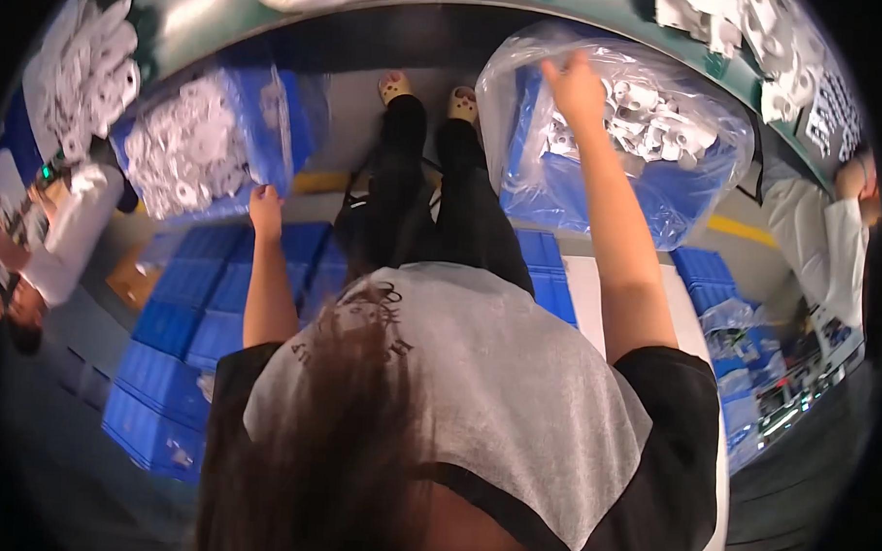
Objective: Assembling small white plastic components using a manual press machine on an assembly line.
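Note:
My left hand (265,207) is closed on the near corner of a blue crate (271,124) heaped with small white plastic parts (188,150). My right hand (574,86) reaches far forward and pinches the rim of the clear plastic liner (525,94) of a second blue crate (599,198). That crate holds more white parts (650,123). Both crates stand either side of my legs, and my feet in pale slippers (430,92) point ahead between them.
A green curved worktable (226,20) with piles of white parts runs along the top. Stacks of blue crates (182,315) fill the floor at left, with more at the right (738,383). One person in white works at the left (59,233), another at the right (831,241).

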Tool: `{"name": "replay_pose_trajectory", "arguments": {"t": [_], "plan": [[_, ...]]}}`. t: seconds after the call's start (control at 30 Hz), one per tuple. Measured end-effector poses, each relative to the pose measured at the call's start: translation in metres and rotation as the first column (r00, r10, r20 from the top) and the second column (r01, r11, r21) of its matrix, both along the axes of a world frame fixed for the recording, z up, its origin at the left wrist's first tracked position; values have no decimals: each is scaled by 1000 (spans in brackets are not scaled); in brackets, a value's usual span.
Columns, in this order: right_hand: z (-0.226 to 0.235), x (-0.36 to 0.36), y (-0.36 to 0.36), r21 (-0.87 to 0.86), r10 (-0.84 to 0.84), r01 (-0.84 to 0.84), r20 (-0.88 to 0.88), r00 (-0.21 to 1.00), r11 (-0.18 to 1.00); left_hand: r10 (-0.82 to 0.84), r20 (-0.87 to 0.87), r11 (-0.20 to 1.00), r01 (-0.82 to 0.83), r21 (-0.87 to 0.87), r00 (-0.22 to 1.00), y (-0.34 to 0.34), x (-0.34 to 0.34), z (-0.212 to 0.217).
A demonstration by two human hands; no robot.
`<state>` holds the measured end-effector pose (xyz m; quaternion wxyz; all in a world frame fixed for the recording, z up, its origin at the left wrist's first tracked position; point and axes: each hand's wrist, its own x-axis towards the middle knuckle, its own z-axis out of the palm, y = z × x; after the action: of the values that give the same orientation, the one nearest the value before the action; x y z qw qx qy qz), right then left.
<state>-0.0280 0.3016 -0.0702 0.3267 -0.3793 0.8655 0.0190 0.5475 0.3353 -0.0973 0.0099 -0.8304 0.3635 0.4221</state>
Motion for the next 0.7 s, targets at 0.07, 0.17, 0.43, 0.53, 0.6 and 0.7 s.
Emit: {"name": "replay_pose_trajectory", "arguments": {"t": [0.07,0.17,0.43,0.53,0.6,0.7], "plan": [[-23,30,9,148,158,-157,8,987,976,195,-294,971,-143,190,936,39,34,-2],[-44,57,24,251,188,-175,-27,982,952,-140,-301,916,239,323,943,84,-5,2],[-54,63,10,417,223,-177,-65,973,892,-30,-516,993,84,82,856,54,-97,55],[-75,45,16,495,272,-216,-43,961,842,-95,-414,992,120,36,905,38,-70,56],[-87,36,21,404,363,-315,-46,931,859,-115,-344,992,90,-87,932,21,-47,53],[-86,39,13,460,471,-418,0,882,784,-184,-37,948,168,-271,982,-25,-20,44]]}}
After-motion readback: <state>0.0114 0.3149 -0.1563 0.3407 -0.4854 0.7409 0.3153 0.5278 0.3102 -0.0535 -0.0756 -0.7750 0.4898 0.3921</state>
